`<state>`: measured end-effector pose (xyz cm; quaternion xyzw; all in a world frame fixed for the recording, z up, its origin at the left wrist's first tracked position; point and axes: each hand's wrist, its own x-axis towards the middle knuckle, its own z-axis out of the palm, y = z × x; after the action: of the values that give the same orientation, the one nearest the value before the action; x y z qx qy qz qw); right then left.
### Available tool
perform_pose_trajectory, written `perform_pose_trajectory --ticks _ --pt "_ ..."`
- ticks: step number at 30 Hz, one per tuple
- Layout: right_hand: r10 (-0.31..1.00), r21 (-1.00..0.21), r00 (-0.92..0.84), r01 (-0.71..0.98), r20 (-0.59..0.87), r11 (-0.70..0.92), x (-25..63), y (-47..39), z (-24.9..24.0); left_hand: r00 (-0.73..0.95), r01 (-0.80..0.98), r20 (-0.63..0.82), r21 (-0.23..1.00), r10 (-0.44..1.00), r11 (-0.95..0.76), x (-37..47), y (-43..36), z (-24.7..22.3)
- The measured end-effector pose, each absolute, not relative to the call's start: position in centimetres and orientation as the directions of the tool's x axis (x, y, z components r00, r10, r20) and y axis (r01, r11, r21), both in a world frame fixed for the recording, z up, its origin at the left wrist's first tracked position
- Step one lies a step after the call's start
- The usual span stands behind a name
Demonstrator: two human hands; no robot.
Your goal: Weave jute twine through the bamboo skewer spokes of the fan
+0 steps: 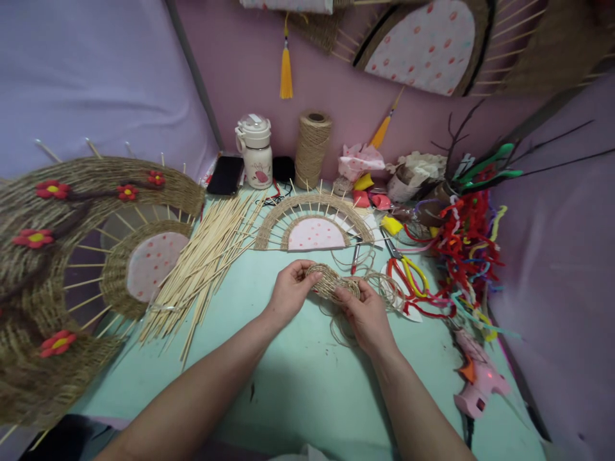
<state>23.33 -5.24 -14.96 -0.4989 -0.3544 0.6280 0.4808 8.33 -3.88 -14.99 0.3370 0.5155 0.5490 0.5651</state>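
Between my two hands is a small coiled piece of jute twine (327, 282), shaped in rounded lobes. My left hand (293, 287) pinches its left end between thumb and fingers. At the right end, my right hand (362, 310) grips it, thumb on top. Loose twine (342, 330) trails in loops below and to the right of the piece. Just beyond my hands lies a half-round fan frame (314, 211) of sticks and twine, with a pink dotted half-circle (317, 234) at its centre.
Bundled thin sticks (206, 262) lie left, beside a big twine fan (110, 224) with red flowers. A bottle (255, 153), phone (225, 175) and twine spool (312, 147) stand behind. Right are scissors (408, 272), pipe cleaners (468, 243) and a pink glue gun (480, 384).
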Motion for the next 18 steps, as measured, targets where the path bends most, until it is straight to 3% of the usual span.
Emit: perform_pose_trajectory --ticks 10,12,14,16,18 --pt "0.973 -0.965 0.013 -0.135 -0.230 -0.226 23.5 -5.4 -15.8 -0.165 -0.223 -0.131 0.971 0.977 0.092 8.5 -4.0 -15.3" --pt "0.987 -0.993 0.112 -0.024 -0.118 -0.116 23.6 -5.5 -15.8 -0.220 -0.237 -0.115 0.970 0.969 0.061 8.7 -4.2 -15.3" --pt "0.978 -0.987 0.183 0.141 0.104 0.079 23.5 -5.8 -15.6 -0.212 -0.361 -0.163 0.929 0.964 0.078 8.9 -4.4 -15.0" --pt "0.939 -0.899 0.062 0.317 0.337 0.302 23.3 -6.0 -15.3 -0.043 -0.568 -0.255 0.802 0.966 0.187 9.0 -4.5 -14.4" --pt "0.868 -0.770 -0.172 0.406 0.465 0.493 23.1 -6.2 -15.0 0.182 -0.719 -0.309 0.606 0.933 0.341 8.8 -4.5 -13.7"
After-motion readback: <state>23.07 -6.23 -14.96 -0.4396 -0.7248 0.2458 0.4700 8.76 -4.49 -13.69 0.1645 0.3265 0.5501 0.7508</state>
